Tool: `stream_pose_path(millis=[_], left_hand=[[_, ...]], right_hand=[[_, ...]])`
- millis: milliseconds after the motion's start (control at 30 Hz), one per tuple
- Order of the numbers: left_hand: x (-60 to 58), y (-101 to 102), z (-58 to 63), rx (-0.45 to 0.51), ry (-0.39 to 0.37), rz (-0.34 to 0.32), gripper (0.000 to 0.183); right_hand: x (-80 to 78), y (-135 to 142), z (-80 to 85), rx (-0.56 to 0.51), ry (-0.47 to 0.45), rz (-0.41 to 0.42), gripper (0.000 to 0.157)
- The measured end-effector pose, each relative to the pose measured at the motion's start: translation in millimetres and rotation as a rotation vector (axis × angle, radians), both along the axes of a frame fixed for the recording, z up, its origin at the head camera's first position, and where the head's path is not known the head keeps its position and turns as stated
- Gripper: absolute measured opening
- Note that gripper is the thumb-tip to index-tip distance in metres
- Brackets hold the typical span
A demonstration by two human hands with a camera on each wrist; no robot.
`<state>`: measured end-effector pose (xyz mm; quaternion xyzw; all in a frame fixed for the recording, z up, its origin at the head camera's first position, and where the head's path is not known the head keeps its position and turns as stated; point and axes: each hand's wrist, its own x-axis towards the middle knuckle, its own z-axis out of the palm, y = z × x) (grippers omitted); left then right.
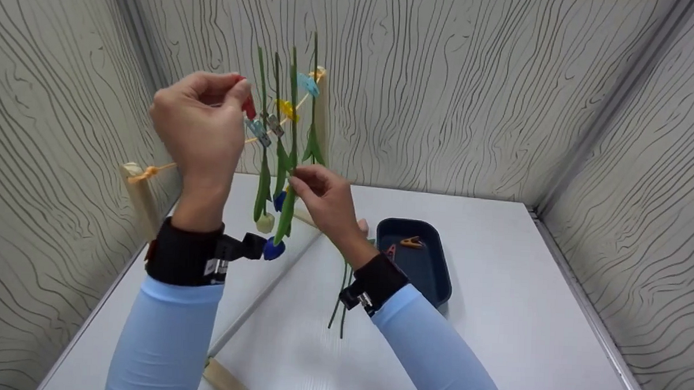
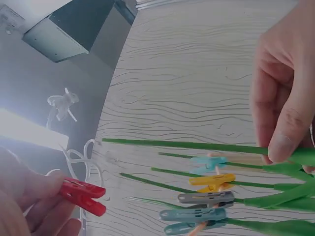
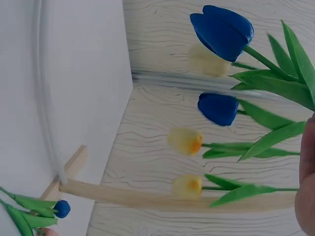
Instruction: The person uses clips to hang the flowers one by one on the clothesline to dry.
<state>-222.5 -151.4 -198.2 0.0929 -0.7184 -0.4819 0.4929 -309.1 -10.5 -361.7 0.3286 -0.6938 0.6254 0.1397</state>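
Note:
My left hand [image 1: 202, 120] pinches a red clothespin [image 2: 83, 195] between thumb and fingers, its free end facing the green stems. My right hand [image 1: 326, 203] pinches the stem of an upside-down blue tulip [image 3: 224, 32] near its leaves. This tulip's bare stem points up, in front of a cord [image 1: 166, 167]. On the cord, light blue [image 1: 308, 84], yellow [image 1: 286, 108], grey [image 2: 205, 197] and dusty blue [image 2: 193, 215] clothespins hold other tulips head down. Among these hang a cream tulip [image 1: 264, 223], another blue tulip [image 3: 218, 109] and a yellowish tulip [image 3: 187, 186].
The cord runs between a near wooden post [image 1: 140, 202] and a far wooden post [image 1: 322, 113]. On the white table, a dark tray [image 1: 443, 279] holds an orange clothespin [image 1: 412, 242] and a red one. Loose tulip stems [image 1: 343, 316] lie beside it, partly behind my right forearm.

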Motion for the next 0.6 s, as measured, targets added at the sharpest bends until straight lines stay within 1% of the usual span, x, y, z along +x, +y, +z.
stream_pose_path(millis=[67, 200, 267, 367, 433, 500, 600], left_hand=[[1.2, -4, 2.6, -0.022, -0.056, 0.046, 0.009], [0.0, -8, -0.3, -0.07, -0.149, 0.111, 0.013], [-1.8, -10, -2.5, -0.086, -0.199, 0.124, 0.015], [-5.4, -11, -4.0, -0.086, -0.257, 0.125, 0.016], [-7.2, -12, -4.1, -0.087, -0.295, 0.122, 0.016], [-8.7, -13, -4.7, -0.087, -0.316, 0.126, 0.015], [-9.8, -14, -5.2, -0.097, -0.35, 0.127, 0.014]], right_hand=[[5.2, -10, 6.1, 0.02, 0.006, 0.005, 0.019], [10.3, -26, 15.4, 0.088, -0.01, 0.011, 0.02], [10.4, -32, 18.4, 0.123, -0.021, 0.006, 0.02], [10.9, -39, 23.5, 0.158, -0.05, 0.009, 0.021], [10.7, -42, 26.6, 0.154, -0.086, 0.041, 0.022], [10.5, -44, 29.7, 0.147, -0.118, 0.084, 0.022], [9.9, -48, 33.7, 0.127, -0.14, 0.151, 0.024]])
